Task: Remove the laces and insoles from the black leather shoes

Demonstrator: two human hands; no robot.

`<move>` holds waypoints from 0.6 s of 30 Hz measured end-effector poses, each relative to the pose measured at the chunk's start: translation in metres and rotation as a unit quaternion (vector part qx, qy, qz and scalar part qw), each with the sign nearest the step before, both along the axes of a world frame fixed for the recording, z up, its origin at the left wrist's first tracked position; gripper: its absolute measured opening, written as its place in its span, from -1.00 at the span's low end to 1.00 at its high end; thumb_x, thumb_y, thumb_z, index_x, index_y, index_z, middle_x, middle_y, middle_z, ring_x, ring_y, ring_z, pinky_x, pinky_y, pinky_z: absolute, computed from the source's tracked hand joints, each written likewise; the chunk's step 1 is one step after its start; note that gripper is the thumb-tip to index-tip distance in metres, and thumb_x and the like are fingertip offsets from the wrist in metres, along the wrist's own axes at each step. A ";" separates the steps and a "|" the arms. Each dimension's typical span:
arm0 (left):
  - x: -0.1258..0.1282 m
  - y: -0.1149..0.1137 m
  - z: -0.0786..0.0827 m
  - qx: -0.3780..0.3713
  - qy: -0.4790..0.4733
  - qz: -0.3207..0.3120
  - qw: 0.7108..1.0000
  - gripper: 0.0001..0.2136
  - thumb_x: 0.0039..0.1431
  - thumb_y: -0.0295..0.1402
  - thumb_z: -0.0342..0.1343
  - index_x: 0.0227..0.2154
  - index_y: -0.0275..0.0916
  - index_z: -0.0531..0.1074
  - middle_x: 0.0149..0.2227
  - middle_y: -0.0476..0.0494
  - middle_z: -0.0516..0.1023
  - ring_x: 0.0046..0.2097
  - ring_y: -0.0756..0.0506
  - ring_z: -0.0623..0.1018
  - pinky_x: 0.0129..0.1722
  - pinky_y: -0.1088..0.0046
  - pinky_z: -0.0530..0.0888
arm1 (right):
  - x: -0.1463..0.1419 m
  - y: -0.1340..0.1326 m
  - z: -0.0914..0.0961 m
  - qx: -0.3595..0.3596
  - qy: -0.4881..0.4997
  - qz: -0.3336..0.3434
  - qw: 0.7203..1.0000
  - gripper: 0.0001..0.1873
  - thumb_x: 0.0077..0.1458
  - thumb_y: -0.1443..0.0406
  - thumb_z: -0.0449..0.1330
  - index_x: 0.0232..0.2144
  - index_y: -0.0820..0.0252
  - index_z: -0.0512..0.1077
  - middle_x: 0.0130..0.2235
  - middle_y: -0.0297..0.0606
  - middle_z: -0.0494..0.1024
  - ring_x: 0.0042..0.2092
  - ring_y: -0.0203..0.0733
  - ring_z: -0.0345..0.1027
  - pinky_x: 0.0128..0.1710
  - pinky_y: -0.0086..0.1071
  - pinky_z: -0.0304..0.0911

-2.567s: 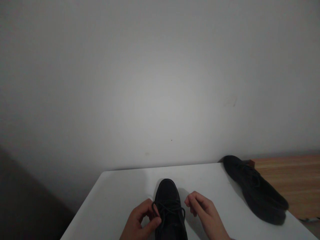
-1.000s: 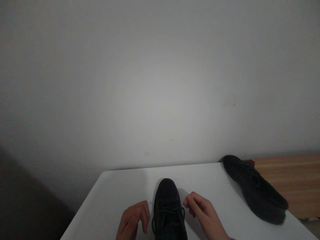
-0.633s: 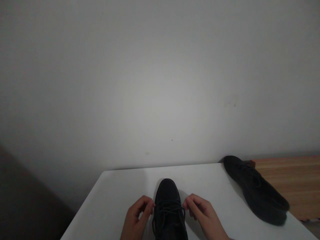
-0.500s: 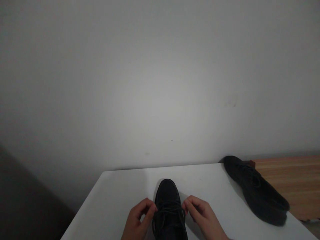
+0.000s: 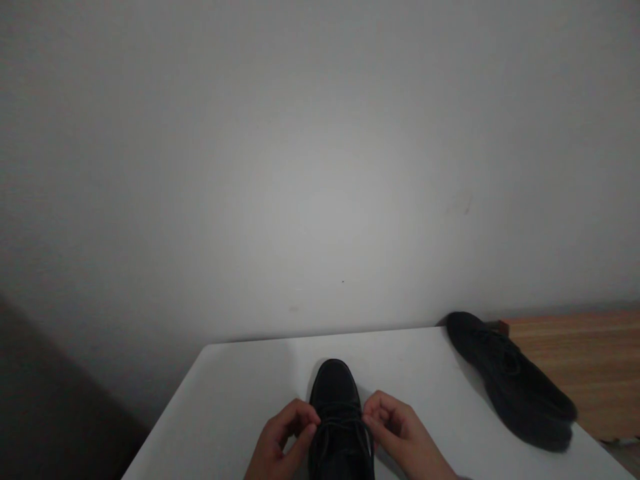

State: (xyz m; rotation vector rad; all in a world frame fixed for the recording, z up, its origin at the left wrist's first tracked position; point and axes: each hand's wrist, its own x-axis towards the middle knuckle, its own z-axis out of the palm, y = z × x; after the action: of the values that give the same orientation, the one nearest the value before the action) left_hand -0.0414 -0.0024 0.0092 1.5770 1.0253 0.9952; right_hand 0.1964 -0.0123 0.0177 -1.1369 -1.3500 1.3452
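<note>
A black lace-up shoe (image 5: 335, 387) rests on the white table, toe pointing to the wall, its heel end cut off by the bottom of the view. Dark shoelaces (image 5: 341, 421) cross its upper. On the left side of the laces, my left hand (image 5: 285, 437) pinches thumb and forefinger together on a lace. My right hand (image 5: 400, 430) does the same at the right side, fingertips closed on the lace beside the shoe's edge. Both hands sit close against the shoe, which stands upright between them.
A second black shoe (image 5: 520, 387) lies at the table's right side, toe towards the wall. The white tabletop (image 5: 225, 400) meets a grey wall (image 5: 320, 200) at the back. A wood-grained surface (image 5: 590, 367) adjoins on the right.
My left hand has shifted slightly right, nearer the middle of the laces, and my right hand slightly left. The shoes stay in place.
</note>
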 end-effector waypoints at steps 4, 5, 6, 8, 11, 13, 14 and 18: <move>-0.003 -0.001 -0.001 0.001 0.003 -0.015 1.000 -0.78 0.22 -0.14 0.18 -0.31 -0.22 0.49 -0.38 -0.06 0.46 -0.30 -0.08 0.45 -0.24 0.48 0.37 | 0.000 -0.002 0.000 0.007 0.008 0.012 1.000 -0.46 0.05 -0.17 0.25 -0.46 0.19 0.35 -0.56 -0.48 0.22 -0.48 -0.33 0.04 -0.46 -0.43 -0.05; -0.003 -0.001 -0.001 0.001 0.004 -0.017 1.000 -0.79 0.22 -0.16 0.18 -0.31 -0.22 0.48 -0.38 -0.05 0.47 -0.30 -0.08 0.45 -0.24 0.48 0.37 | 0.000 -0.002 0.000 0.009 0.011 0.017 1.000 -0.47 0.06 -0.16 0.25 -0.45 0.19 0.35 -0.54 -0.49 0.21 -0.47 -0.33 0.03 -0.45 -0.43 -0.05; -0.003 -0.001 -0.001 0.002 0.005 -0.018 1.000 -0.79 0.22 -0.17 0.18 -0.31 -0.22 0.48 -0.38 -0.05 0.47 -0.30 -0.08 0.45 -0.24 0.48 0.37 | 0.000 -0.003 0.000 0.011 0.013 0.022 1.000 -0.48 0.07 -0.15 0.25 -0.44 0.19 0.34 -0.53 -0.49 0.21 -0.46 -0.33 0.02 -0.44 -0.43 -0.05; -0.002 -0.001 0.000 0.005 0.010 -0.017 1.000 -0.80 0.22 -0.18 0.18 -0.31 -0.22 0.48 -0.38 -0.05 0.46 -0.30 -0.08 0.45 -0.24 0.47 0.37 | 0.000 -0.003 0.000 0.016 0.015 0.030 0.999 -0.49 0.07 -0.14 0.26 -0.43 0.18 0.33 -0.51 -0.48 0.20 -0.45 -0.32 0.02 -0.42 -0.42 -0.04; -0.001 0.001 0.001 0.003 0.016 -0.016 1.000 -0.80 0.23 -0.18 0.17 -0.33 -0.22 0.47 -0.38 -0.05 0.45 -0.30 -0.08 0.45 -0.23 0.47 0.37 | 0.000 -0.003 -0.001 0.020 0.012 0.036 0.999 -0.49 0.08 -0.14 0.25 -0.42 0.18 0.32 -0.50 -0.48 0.19 -0.44 -0.31 0.01 -0.42 -0.41 -0.05; 0.000 0.002 0.001 -0.002 0.019 -0.016 1.000 -0.80 0.23 -0.18 0.16 -0.35 -0.23 0.45 -0.39 -0.04 0.44 -0.30 -0.08 0.44 -0.24 0.48 0.37 | 0.001 -0.003 -0.003 0.021 0.008 0.038 0.999 -0.49 0.09 -0.15 0.23 -0.42 0.18 0.32 -0.50 -0.48 0.18 -0.43 -0.31 0.00 -0.42 -0.41 -0.05; 0.000 0.002 0.001 -0.003 0.021 -0.017 1.000 -0.80 0.24 -0.19 0.16 -0.36 -0.23 0.45 -0.39 -0.04 0.44 -0.31 -0.08 0.44 -0.24 0.48 0.36 | 0.001 -0.003 -0.004 0.020 0.004 0.038 0.999 -0.49 0.10 -0.15 0.23 -0.42 0.18 0.32 -0.50 -0.47 0.18 -0.43 -0.31 0.00 -0.41 -0.41 -0.05; -0.001 0.003 0.000 -0.001 0.029 -0.021 0.999 -0.79 0.24 -0.18 0.15 -0.37 -0.24 0.44 -0.40 -0.04 0.42 -0.31 -0.08 0.43 -0.26 0.48 0.36 | 0.001 -0.002 -0.006 0.018 -0.018 0.034 0.999 -0.45 0.09 -0.19 0.19 -0.42 0.18 0.30 -0.49 -0.46 0.19 -0.43 -0.30 0.02 -0.41 -0.39 -0.04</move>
State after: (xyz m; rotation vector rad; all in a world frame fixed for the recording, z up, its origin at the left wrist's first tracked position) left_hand -0.0419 0.0005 0.0089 1.6272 1.0283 0.9257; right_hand 0.1975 -0.0142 0.0113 -1.1054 -1.4451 1.3493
